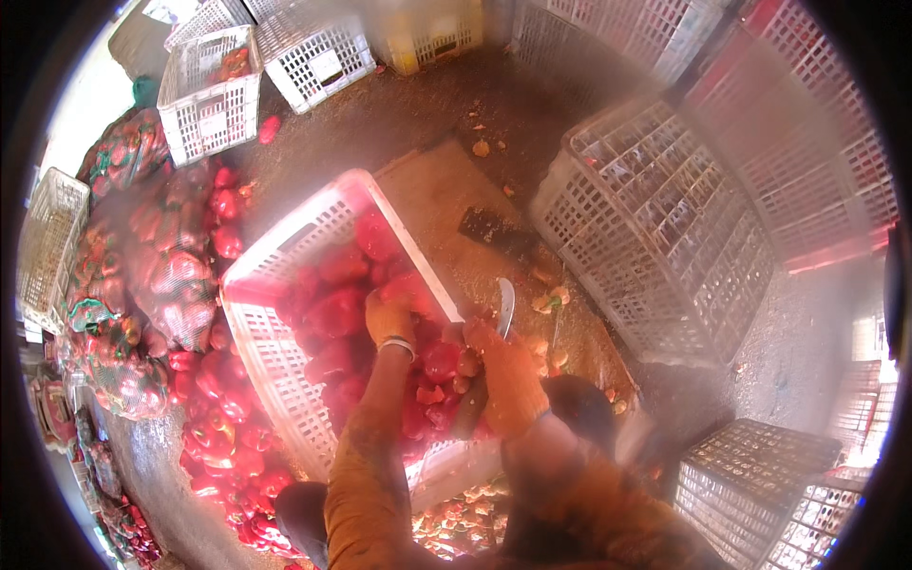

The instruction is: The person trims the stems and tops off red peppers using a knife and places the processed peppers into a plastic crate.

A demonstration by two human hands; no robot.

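Note:
A white slatted plastic crate [413,249] stands tilted before me, with many red bell peppers [338,311] in it. Inside it, my left hand [390,320] reaches down among the peppers and touches a red one near its fingers; haze and the hand hide whether it grips it. A light band circles that wrist. At the crate's right rim, my right hand [511,381] is closed on a knife, its curved blade [506,306] pointing up and away from me; the fist covers the handle.
Loose red peppers [221,442] and net sacks of peppers [171,285] lie at left. An overturned-looking white crate [655,228] stands at right. More crates [313,64] line the back. Pepper scraps [456,524] lie below the crate, others [552,301] on flattened cardboard [442,192].

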